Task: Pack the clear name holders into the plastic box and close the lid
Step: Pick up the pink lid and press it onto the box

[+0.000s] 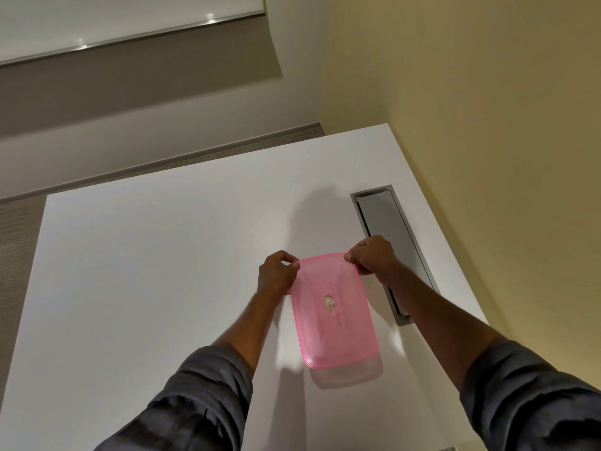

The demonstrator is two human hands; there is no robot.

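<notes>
A translucent pink lid (335, 310) covers a clear plastic box (348, 375) standing on the white table (146, 271). Only the box's near end shows below the lid. My left hand (276, 271) pinches the lid's far left corner between thumb and fingers. My right hand (372, 255) pinches the far right corner the same way. The lid has a small round vent in its middle. No name holders are visible; what is inside the box is hidden by the lid.
A grey recessed cable slot (393, 249) runs along the table's right side, just beyond my right hand. A yellowish wall (487, 125) stands to the right. Carpet floor (19, 255) lies past the table's left edge.
</notes>
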